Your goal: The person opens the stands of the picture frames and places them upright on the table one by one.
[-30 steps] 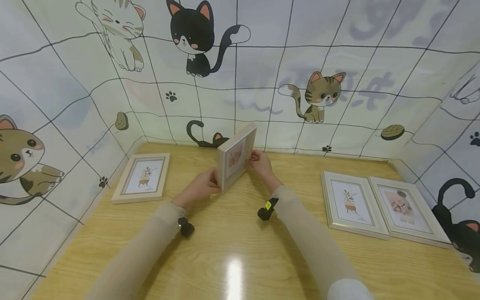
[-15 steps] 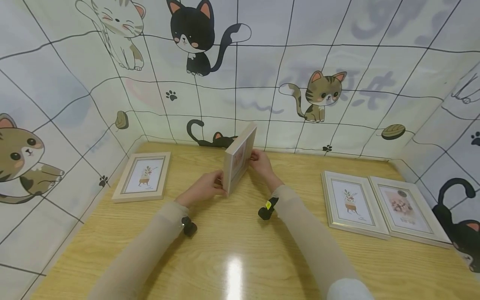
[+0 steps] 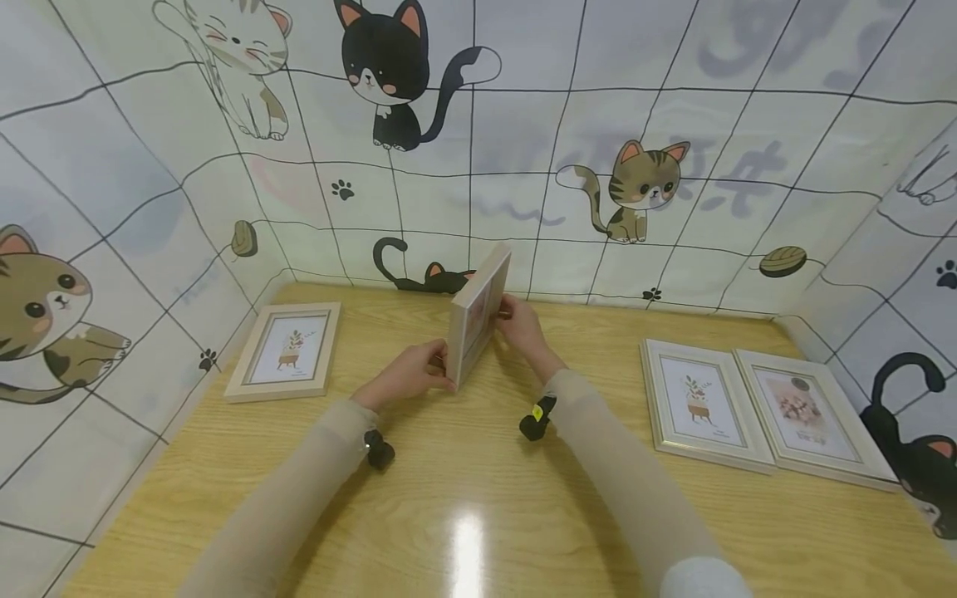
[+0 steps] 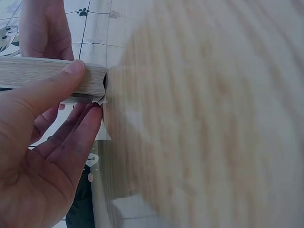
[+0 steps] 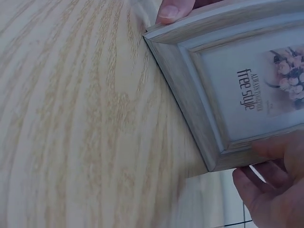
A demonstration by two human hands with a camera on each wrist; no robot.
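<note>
A light wooden picture frame (image 3: 478, 316) stands upright on its lower edge, turned almost edge-on in the head view. Its glazed front faces right; the right wrist view shows a print of pink flowers (image 5: 285, 78) with "free style" lettering. My left hand (image 3: 407, 371) pinches the frame's near side low down, thumb (image 4: 71, 73) on the outer edge and fingers behind. At the far side my right hand (image 3: 522, 325) holds the frame between thumb and fingers (image 5: 256, 185). The back of the frame is mostly hidden.
On the wooden table (image 3: 419, 515), a picture frame with a potted plant print (image 3: 290, 353) lies flat at left. Another plant-print frame (image 3: 706, 407) and a flower-print frame (image 3: 811, 419) lie side by side at right. A cat-patterned cloth wall (image 3: 516, 133) borders the table.
The frame's near side has swung right along with my left hand, so its front looks narrower. My right hand has barely moved; the other frames lie as before.
</note>
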